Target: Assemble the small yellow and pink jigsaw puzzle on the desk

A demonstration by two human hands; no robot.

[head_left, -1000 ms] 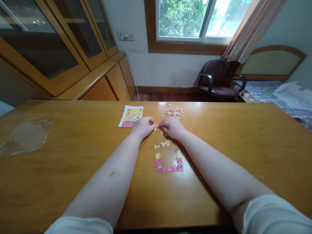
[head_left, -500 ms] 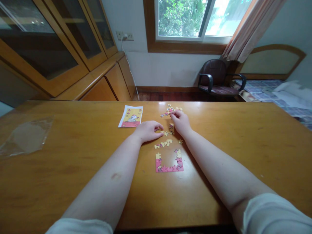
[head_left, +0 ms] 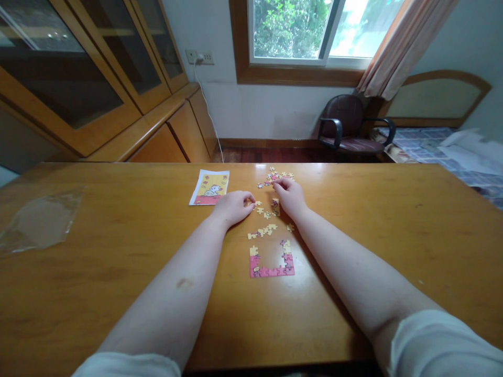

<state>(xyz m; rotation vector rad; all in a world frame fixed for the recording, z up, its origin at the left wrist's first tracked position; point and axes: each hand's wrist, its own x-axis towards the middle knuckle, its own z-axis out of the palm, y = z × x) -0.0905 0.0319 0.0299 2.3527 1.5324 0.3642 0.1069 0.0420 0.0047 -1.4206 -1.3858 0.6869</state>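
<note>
My left hand point(head_left: 232, 206) rests on the table with thumb and forefinger curled together on a small yellow puzzle piece point(head_left: 248, 202), partly hidden by the fingers. Beside its fingertips lie several loose yellow pieces point(head_left: 260, 210). Farther off, my right hand point(head_left: 290, 193) pinches a puzzle piece at the near edge of a pile of loose pieces point(head_left: 280, 176); its fingers mostly cover the piece. A small joined section point(head_left: 275, 207) lies by the right wrist. Closer to me is a U-shaped pink and yellow puzzle border point(head_left: 272, 272), with a joined yellow strip point(head_left: 262, 231) just beyond it.
A picture card point(head_left: 212, 184) of a white animal lies left of my left hand. A clear plastic bag point(head_left: 43, 220) is at the table's far left. One single piece point(head_left: 290, 227) sits under the right forearm's inner side. Beyond the table stands an office chair point(head_left: 346, 123).
My left hand has drawn slightly left and away, its fingers closing from a wider spread, uncovering loose yellow pieces. My right hand stays at the pile, almost unmoved.
</note>
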